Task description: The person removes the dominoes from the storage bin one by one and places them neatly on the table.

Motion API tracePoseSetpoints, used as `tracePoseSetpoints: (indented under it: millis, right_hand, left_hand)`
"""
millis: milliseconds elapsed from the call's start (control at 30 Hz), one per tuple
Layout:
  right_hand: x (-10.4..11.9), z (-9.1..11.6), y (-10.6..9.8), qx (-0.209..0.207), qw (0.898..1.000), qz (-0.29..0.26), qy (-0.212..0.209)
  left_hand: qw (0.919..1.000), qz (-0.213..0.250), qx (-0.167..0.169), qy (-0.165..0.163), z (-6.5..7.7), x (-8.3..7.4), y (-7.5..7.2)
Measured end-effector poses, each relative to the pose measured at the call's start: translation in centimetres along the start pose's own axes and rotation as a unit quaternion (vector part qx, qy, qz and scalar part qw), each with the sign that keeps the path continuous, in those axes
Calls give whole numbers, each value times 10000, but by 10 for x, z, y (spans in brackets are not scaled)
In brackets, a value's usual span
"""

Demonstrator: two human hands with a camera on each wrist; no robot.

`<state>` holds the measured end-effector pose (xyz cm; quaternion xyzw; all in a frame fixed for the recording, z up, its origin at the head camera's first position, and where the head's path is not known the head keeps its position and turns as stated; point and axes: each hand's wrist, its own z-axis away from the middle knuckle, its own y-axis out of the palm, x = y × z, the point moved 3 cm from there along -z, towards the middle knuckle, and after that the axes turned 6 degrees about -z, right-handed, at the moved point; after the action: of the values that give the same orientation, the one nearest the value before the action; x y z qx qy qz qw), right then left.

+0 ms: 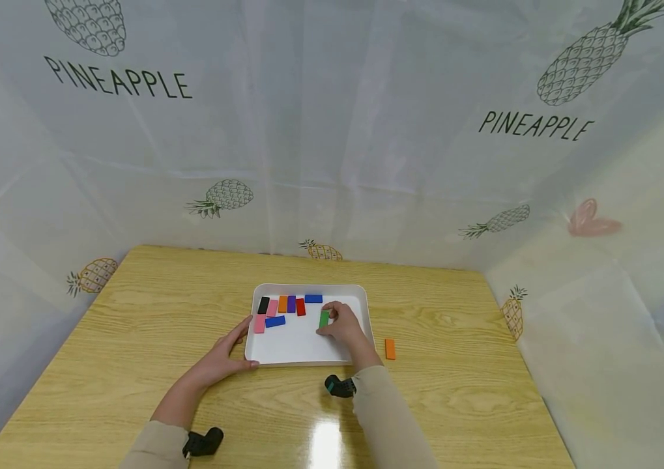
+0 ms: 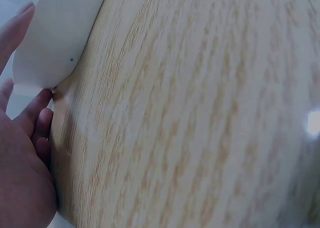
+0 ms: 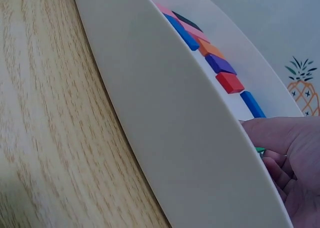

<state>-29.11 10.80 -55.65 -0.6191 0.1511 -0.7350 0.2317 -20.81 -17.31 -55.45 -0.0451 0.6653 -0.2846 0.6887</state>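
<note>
A white tray [image 1: 290,348] lies on the table with several small coloured blocks inside. At its front left corner is my left hand [image 1: 220,361], thumb along the front edge and fingers spread against the left wall. Over the right half of the tray, my right hand [image 1: 345,329] pinches a green block [image 1: 324,318] between thumb and fingers. The right wrist view shows only a sliver of the green block [image 3: 260,150], the rest being hidden by the hand and tray wall. Just beyond that hand lies a blue block [image 1: 313,299].
Left in the tray are a black block [image 1: 263,305], pink block [image 1: 259,324], second blue block [image 1: 275,321], purple block [image 1: 291,304] and red block [image 1: 300,307]. An orange block [image 1: 390,348] lies on the wooden table [image 1: 455,384], right of the tray. A pineapple-print curtain [image 1: 332,130] surrounds the table.
</note>
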Motion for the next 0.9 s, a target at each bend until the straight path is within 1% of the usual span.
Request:
tracePoseSetpoints:
  millis: [133,333,433,600,767,900]
  right_hand:
    - [1,1,0,-4,10000,31,78]
    - [-1,2,1,-3,9999,26,157]
    - [-1,2,0,47,9999,-55,137]
    - [1,6,-4,168,9996,-162,127]
    - [3,13,-8,224,9988,-392,212]
    - [5,21,-11,245,9980,-552,163]
  left_hand:
    - [10000,-72,7,21,0,0,0]
    - [9999,-85,-1,-106,-1,3,1]
    - [9999,-19,5,-136,-2,5,1]
    - [9999,27,44,-88,-3,5,1]
    - [9999,-24,61,-135,-3,4,1]
    - [9998,-99,56,-143,-3,3,1]
